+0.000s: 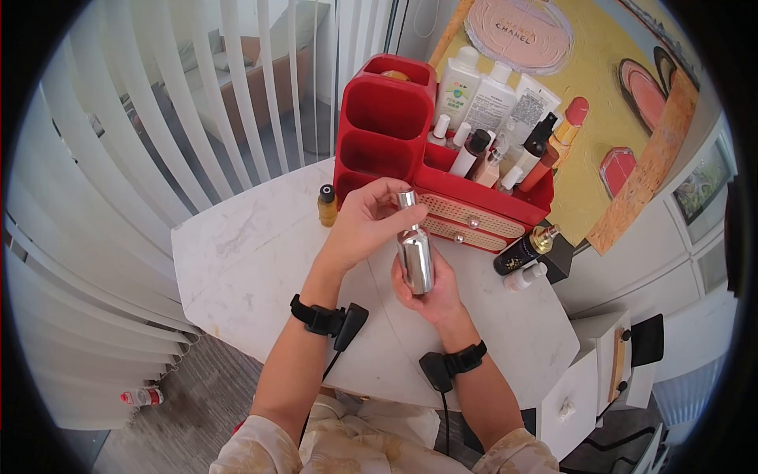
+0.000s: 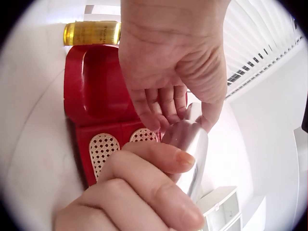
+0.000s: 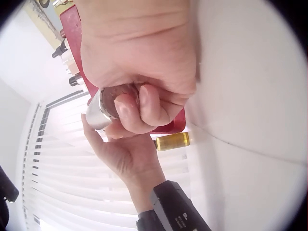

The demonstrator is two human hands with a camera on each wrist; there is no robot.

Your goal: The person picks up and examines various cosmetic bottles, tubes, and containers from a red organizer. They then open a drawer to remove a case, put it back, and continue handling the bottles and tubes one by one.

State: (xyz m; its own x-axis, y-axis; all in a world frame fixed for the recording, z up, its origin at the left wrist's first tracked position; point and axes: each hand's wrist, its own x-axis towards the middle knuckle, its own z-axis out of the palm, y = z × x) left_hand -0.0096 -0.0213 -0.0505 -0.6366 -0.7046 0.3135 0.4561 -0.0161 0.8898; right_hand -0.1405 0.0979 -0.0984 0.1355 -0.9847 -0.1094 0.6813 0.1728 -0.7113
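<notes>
Apparently cap work is in hand, off or on unclear. Above the desk (image 1: 260, 261), the left hand (image 1: 355, 229) pinches the silver cap (image 1: 407, 199), grip closed to its width; the right hand (image 1: 442, 294) encircles the silver bottle (image 1: 416, 265). Next calls for cap-to-neck alignment.

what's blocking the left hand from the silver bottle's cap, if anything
Nothing visible is in the way: the left hand pinches the cap, while the right hand grips the silver bottle below. The red organizer stands beyond them.
</notes>
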